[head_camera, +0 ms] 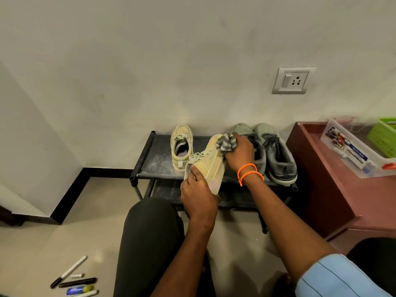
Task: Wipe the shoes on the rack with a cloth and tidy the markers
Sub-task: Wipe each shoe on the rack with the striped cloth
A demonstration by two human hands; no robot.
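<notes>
My left hand [198, 195] grips the heel end of a tan shoe [211, 162], lifted and tilted just above the black shoe rack [154, 159]. My right hand [239, 153] holds a bunched grey striped cloth [226, 142] against the toe of that shoe. The second tan shoe [181, 146] stands on the rack's top shelf to the left. A pair of grey shoes [276, 153] sits on the right of the shelf, partly hidden by my right hand. Several markers [74, 279] lie scattered on the floor at the lower left.
A maroon cabinet [334, 183] stands right of the rack, carrying a clear plastic box [351, 151] and a green basket [383, 136]. A wall socket [292, 80] is above the rack. My knee [150, 232] is in front of the rack.
</notes>
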